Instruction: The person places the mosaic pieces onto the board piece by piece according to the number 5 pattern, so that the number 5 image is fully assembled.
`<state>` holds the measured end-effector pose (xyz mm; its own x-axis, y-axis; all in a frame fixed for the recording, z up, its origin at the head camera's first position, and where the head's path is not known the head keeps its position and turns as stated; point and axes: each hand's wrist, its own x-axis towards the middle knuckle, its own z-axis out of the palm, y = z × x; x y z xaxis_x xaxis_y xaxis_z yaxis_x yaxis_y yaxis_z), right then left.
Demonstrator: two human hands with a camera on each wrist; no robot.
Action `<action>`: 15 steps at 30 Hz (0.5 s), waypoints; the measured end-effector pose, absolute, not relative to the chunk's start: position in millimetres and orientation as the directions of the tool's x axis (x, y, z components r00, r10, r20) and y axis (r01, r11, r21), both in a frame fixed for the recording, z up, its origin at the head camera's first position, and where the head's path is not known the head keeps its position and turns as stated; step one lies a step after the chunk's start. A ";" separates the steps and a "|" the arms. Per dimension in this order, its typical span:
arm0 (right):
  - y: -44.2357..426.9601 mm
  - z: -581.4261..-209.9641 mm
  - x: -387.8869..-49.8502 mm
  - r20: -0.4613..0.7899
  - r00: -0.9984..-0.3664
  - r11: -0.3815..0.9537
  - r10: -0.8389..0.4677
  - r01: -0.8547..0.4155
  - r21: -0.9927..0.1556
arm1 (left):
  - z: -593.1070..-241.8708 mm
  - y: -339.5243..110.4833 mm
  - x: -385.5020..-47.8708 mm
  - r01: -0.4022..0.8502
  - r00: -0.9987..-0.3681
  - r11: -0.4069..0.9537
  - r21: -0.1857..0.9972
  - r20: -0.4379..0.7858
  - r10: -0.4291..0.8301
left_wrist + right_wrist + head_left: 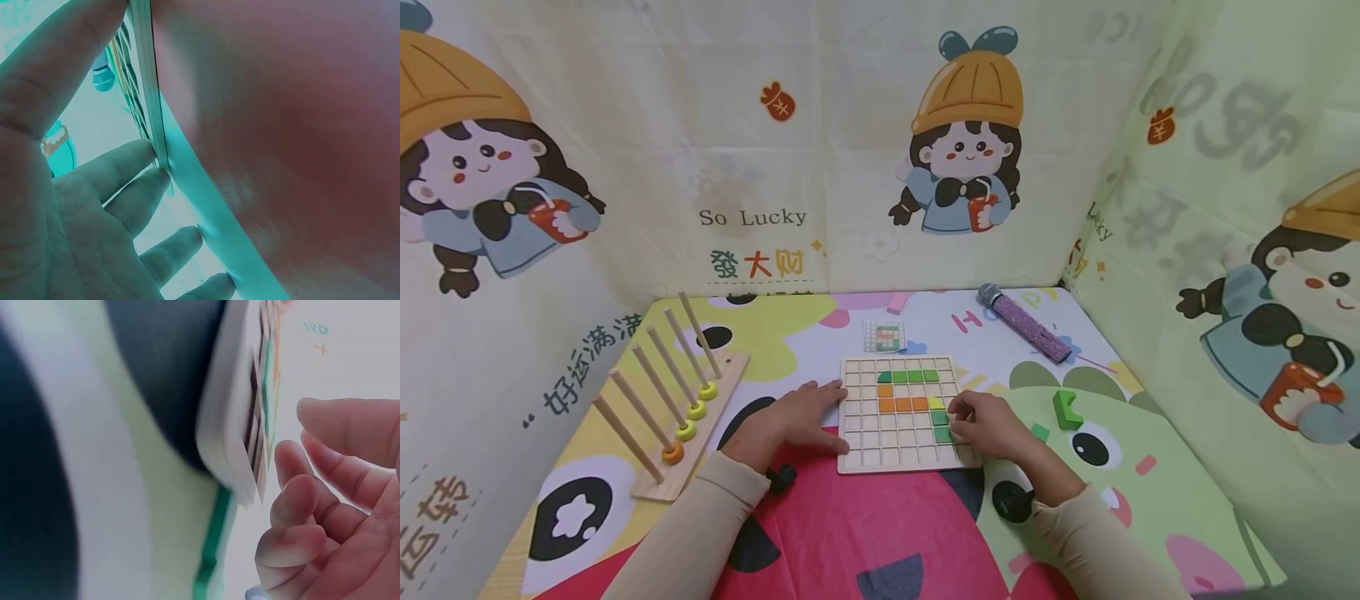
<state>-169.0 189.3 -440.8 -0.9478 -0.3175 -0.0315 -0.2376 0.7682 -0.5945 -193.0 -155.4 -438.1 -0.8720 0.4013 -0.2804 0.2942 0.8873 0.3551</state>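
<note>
A square wooden grid board (865,458) lies on the table before me. Coloured squares sit in its cells: a row of green squares (914,377), an orange row (904,405), a yellow square (936,403) and green squares (942,434) below it. My left hand (793,421) rests at the board's left edge, its thumb and fingers spread and touching the rim. Over the right edge, beside the yellow square, is my right hand (988,423). Its fingers are loosely bent, with nothing seen between thumb and index finger (337,469) in the right wrist view.
A small patterned card (885,337) and a pink block (897,302) lie behind the board. To the left stands a wooden peg rack (730,367) with rings. On the right are a purple microphone (1028,326), a green notched block (1066,410) and a small green piece (1040,432).
</note>
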 end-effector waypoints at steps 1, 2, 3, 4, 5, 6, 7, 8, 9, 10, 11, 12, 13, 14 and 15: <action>192.5 -439.2 -170.1 -0.041 -0.952 0.771 -0.303 -0.219 -0.598 | -437.7 -155.3 -193.2 0.294 -0.872 0.887 0.357 -0.279 0.401; 195.9 -437.7 -171.2 -0.050 -0.956 0.773 -0.288 -0.201 -0.602 | -437.4 -155.2 -193.4 0.293 -0.873 0.887 0.357 -0.279 0.401; 199.4 -436.4 -172.3 -0.059 -0.960 0.777 -0.272 -0.183 -0.602 | -437.2 -155.1 -193.8 0.293 -0.873 0.887 0.356 -0.279 0.401; 202.8 -435.6 -173.3 -0.069 -0.964 0.781 -0.255 -0.164 -0.602 | -437.1 -155.0 -194.1 0.293 -0.873 0.887 0.357 -0.278 0.400; 206.1 -434.8 -174.1 -0.079 -0.968 0.785 -0.239 -0.145 -0.602 | -437.0 -154.9 -194.4 0.294 -0.873 0.887 0.357 -0.277 0.401; 209.2 -434.3 -174.6 -0.090 -0.971 0.790 -0.223 -0.126 -0.600 | -437.1 -154.8 -194.7 0.294 -0.873 0.886 0.358 -0.276 0.401; 212.4 -434.1 -175.1 -0.096 -0.972 0.797 -0.214 -0.117 -0.592 | -437.3 -154.8 -194.9 0.292 -0.873 0.887 0.358 -0.278 0.400; 215.3 -434.1 -175.3 -0.100 -0.973 0.802 -0.207 -0.110 -0.588 | -437.3 -154.7 -194.9 0.293 -0.873 0.887 0.358 -0.277 0.401; 218.2 -434.3 -175.5 -0.100 -0.973 0.806 -0.207 -0.112 -0.581 | -437.3 -154.8 -194.9 0.293 -0.873 0.887 0.357 -0.277 0.400; 220.4 -434.9 -175.3 -0.104 -0.974 0.809 -0.201 -0.105 -0.578 | -437.1 -154.8 -194.9 0.296 -0.873 0.886 0.358 -0.274 0.403; 222.6 -435.1 -174.9 -0.102 -0.973 0.813 -0.207 -0.113 -0.571 | -437.2 -154.8 -194.7 0.296 -0.873 0.886 0.358 -0.275 0.403; 224.3 -436.0 -174.4 -0.105 -0.972 0.817 -0.209 -0.114 -0.566 | -437.4 -154.9 -194.5 0.293 -0.873 0.885 0.360 -0.276 0.402; 225.8 -437.0 -173.9 -0.105 -0.971 0.819 -0.216 -0.122 -0.560 | -437.7 -154.9 -194.4 0.291 -0.873 0.886 0.362 -0.278 0.401; 226.7 -437.6 -173.0 -0.105 -0.969 0.822 -0.224 -0.130 -0.555 | -438.2 -155.0 -194.3 0.290 -0.873 0.886 0.362 -0.278 0.400; 227.6 -438.8 -171.9 -0.108 -0.966 0.826 -0.237 -0.142 -0.546 | -439.0 -154.9 -194.3 0.290 -0.873 0.886 0.362 -0.279 0.400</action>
